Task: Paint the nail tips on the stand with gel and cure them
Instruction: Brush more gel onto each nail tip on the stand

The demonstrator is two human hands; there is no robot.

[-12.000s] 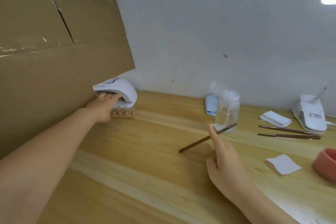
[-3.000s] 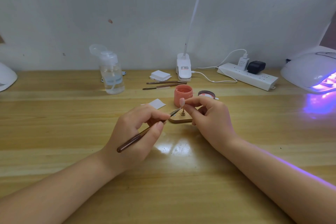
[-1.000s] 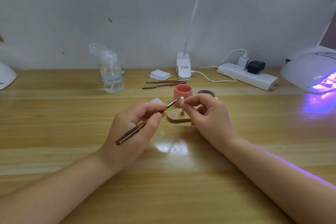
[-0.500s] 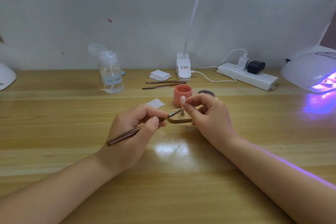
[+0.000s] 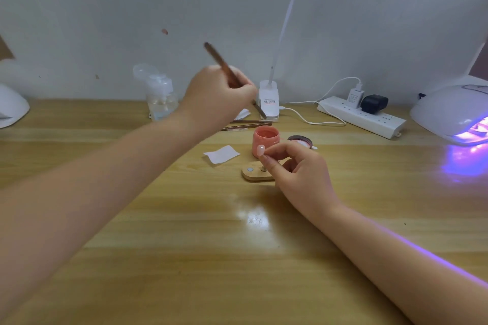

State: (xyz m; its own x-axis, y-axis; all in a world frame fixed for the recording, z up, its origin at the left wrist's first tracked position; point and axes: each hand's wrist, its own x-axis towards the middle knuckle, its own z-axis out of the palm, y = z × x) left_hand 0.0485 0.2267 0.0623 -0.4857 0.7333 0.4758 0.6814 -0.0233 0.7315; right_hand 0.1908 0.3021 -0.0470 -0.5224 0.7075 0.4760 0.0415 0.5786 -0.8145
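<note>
While the nail tip (image 5: pixel 260 150) is staying pinched on its peg between the thumb and fingertips of the right hand (image 5: pixel 298 174), just above the wooden stand (image 5: pixel 254 174), the left hand (image 5: pixel 220 99) is no longer working beside it. Half a second ago the brush (image 5: pixel 224 66) was lying low with its bristles at the peg; now the left hand is lifting away toward the wall, fingers wrapped around the handle, with the handle end pointing up and left and the bristle end (image 5: pixel 261 112) dangling in front of the white lamp clip (image 5: pixel 269 100). The stand is sitting near the middle of the wooden table (image 5: pixel 184 258), directly in front of the open pink gel jar (image 5: pixel 265 140), whose dark lid (image 5: pixel 300 139) is lying just to its right.

Motion is smearing the left hand and brush, so the exact finger placement is hard to read. The right palm is covering the stand's right end, leaving only one bare magnet spot and the peg base showing. A white wipe (image 5: pixel 221 154) is lying left of the jar, and two spare brushes (image 5: pixel 247 125) are partly hiding behind the left wrist, as is the pump bottle (image 5: pixel 161 97). At the right edge the curing lamp (image 5: pixel 454 113) is glowing purple, cut off by the frame; another white lamp (image 5: pixel 12 108) is cropped at the left. A power strip (image 5: pixel 361 120) is lying along the wall.
</note>
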